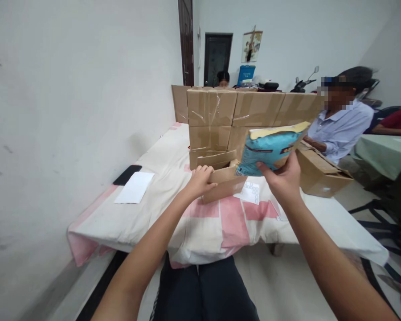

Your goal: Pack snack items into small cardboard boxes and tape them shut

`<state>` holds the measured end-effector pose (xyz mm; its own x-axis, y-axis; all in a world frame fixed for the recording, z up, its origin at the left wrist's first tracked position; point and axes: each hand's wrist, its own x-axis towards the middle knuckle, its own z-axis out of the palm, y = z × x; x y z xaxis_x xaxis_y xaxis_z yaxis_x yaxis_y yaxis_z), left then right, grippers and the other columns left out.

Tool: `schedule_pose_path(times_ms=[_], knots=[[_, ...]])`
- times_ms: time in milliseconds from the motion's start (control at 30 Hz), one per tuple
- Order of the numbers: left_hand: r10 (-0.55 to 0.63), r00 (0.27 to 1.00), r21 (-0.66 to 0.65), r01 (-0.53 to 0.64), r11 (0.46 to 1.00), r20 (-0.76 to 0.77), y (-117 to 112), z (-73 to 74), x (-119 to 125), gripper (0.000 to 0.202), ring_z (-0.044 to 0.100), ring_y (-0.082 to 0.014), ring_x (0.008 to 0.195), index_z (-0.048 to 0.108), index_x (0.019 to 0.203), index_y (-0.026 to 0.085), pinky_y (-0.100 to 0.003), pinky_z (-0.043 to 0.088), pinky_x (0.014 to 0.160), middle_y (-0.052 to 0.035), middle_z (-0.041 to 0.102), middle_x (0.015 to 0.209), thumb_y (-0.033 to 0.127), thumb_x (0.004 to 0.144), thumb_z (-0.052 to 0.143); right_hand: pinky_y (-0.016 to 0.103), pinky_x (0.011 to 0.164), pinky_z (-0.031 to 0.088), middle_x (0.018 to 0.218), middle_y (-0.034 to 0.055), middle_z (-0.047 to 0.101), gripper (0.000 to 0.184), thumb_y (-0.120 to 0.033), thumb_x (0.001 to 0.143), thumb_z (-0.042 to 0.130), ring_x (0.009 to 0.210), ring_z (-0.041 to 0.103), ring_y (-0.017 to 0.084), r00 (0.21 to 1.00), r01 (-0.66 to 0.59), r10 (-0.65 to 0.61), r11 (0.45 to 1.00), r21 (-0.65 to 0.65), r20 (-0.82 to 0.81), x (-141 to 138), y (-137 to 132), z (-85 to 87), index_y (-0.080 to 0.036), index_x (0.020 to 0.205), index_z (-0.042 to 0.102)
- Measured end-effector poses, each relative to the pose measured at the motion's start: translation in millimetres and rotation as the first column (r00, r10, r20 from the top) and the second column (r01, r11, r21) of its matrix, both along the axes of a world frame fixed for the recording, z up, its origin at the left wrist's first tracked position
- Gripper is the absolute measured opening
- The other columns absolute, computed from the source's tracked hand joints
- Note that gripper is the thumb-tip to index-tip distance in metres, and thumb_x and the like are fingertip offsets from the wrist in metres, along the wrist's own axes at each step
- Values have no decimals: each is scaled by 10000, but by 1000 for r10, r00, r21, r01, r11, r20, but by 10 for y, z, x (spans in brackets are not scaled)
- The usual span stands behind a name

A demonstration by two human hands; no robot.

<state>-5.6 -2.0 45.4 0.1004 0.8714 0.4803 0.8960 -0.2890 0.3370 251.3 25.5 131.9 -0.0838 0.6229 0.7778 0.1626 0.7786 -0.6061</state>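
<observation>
My right hand (285,174) grips a blue packet (267,149) by its lower right side, thumb in front. The packet is tilted, with a yellow strip along its top edge, and its printing is too small to read. Below and left of it, an open cardboard box (224,183) sits on the cloth-covered table. My left hand (202,180) is closed over the box's left wall, fingers at the rim and thumb across the front. The packet's lower left corner is at the box opening; whether it touches the rim I cannot tell. Most of the box's inside is hidden.
Taped cardboard boxes (211,108) stand stacked behind the open box. Another box (324,171) is at the right, beside a person in a light shirt (349,127). White paper (134,187) and a black phone-like slab (127,174) lie left; a printed sheet (251,193) lies by the box.
</observation>
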Motion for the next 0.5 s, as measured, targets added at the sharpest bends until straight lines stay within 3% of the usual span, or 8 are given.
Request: schedule_pose_path(times_ms=[67, 133, 200, 267, 333, 367, 433, 500], knots=[[-100, 994, 66, 103, 993, -39, -166, 37, 25, 64, 585, -235, 873, 598, 935, 224, -356, 453, 782, -69, 641, 920, 216, 874, 582, 469, 994, 533, 1191, 126, 694, 513, -314, 812, 706, 1089, 680, 283, 984, -1, -14, 997, 79, 178, -17, 113, 18, -199, 1286, 547], [-190, 977, 133, 203, 970, -101, -378, 31, 59, 151, 602, -191, 824, 604, 901, 230, -308, 445, 726, -52, 660, 911, 140, 908, 483, 466, 1051, 492, 1294, 133, 673, 550, -251, 824, 654, 1188, 646, 299, 915, -90, 31, 988, 127, 402, -50, 245, 15, -184, 1359, 544], [-247, 954, 196, 279, 940, -171, -598, -24, 91, 229, 624, -167, 839, 626, 893, 240, -283, 444, 709, -43, 688, 961, 124, 942, 434, 466, 1111, 441, 1414, 131, 618, 635, -197, 809, 619, 1298, 586, 314, 754, -231, 146, 972, 51, 641, -108, 353, -16, -178, 1436, 519], [-273, 936, 258, 327, 909, -223, -792, -114, 116, 249, 636, -145, 833, 640, 896, 250, -269, 447, 704, -23, 711, 996, 126, 964, 435, 461, 1115, 437, 1476, 117, 577, 742, -174, 783, 616, 1335, 562, 323, 489, -287, 292, 944, -164, 822, -196, 400, -77, -195, 1510, 468], [-278, 929, 319, 347, 882, -243, -935, -213, 131, 217, 640, -128, 797, 642, 912, 251, -255, 448, 680, -10, 726, 1006, 126, 963, 472, 451, 1055, 486, 1490, 111, 567, 875, -139, 745, 622, 1295, 597, 330, 214, -208, 403, 909, -362, 890, -307, 384, -159, -230, 1580, 377], [-272, 932, 351, 345, 871, -240, -984, -258, 135, 203, 643, -124, 784, 639, 920, 244, -250, 450, 668, -14, 730, 1006, 116, 956, 485, 447, 1014, 511, 1495, 112, 561, 937, -117, 734, 613, 1259, 623, 331, 119, -149, 431, 898, -413, 894, -363, 361, -203, -254, 1609, 308], [-256, 943, 408, 324, 853, -213, -1041, -327, 136, 188, 654, -122, 776, 628, 928, 225, -241, 462, 659, -31, 733, 995, 92, 944, 496, 445, 959, 533, 1512, 112, 542, 1025, -88, 727, 588, 1204, 658, 326, 36, -91, 459, 886, -455, 887, -462, 317, -297, -305, 1637, 170], [-250, 951, 440, 305, 844, -179, -1060, -361, 133, 182, 668, -121, 788, 616, 932, 214, -231, 483, 666, -42, 733, 974, 76, 934, 497, 443, 968, 523, 1523, 85, 533, 1003, -97, 743, 578, 1211, 655, 312, 21, -135, 524, 845, -517, 851, -527, 308, -406, -349, 1628, 178]])
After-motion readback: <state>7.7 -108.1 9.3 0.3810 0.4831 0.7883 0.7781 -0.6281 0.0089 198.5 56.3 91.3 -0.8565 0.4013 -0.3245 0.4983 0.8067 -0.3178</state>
